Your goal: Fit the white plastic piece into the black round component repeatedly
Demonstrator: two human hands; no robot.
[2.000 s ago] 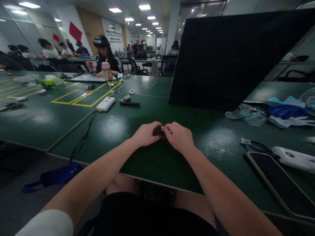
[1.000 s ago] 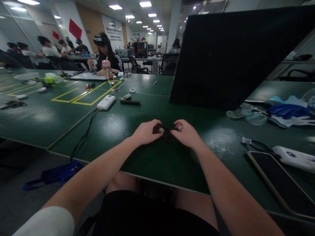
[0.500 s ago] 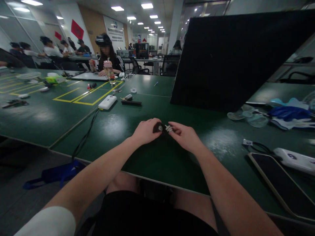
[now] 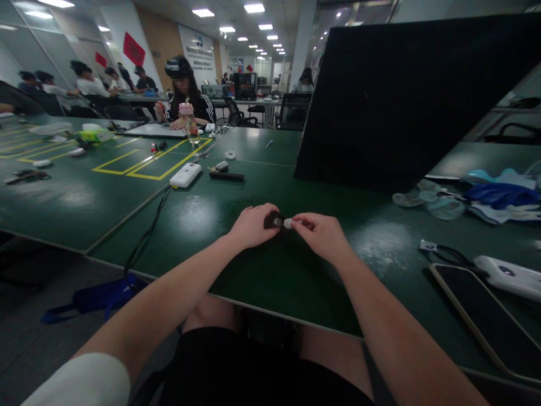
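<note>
My left hand [image 4: 253, 226] is closed around a small dark brown round piece [image 4: 270, 217] with a light grey disc showing in its face. Across from it, my right hand [image 4: 318, 232] pinches a small whitish piece [image 4: 288, 224] between thumb and fingers. The whitish piece points toward the dark one, close beside it; whether they touch I cannot tell. Both hands are over the green table [image 4: 253, 276] near its front edge. My fingers hide much of both pieces, so their exact kinds do not show.
A large black panel [image 4: 393, 107] leans at the back right. On the right lie a phone [image 4: 486, 316], a white device [image 4: 511, 276] and blue-white gloves [image 4: 502, 197]. A white power bank-like box [image 4: 185, 175] and a black bar [image 4: 227, 176] lie ahead. A person [image 4: 186, 101] sits across the table.
The whitish piece in my right hand has turned, so a rounded end now faces the dark piece instead of its ridged side. My left hand stays almost in place.
</note>
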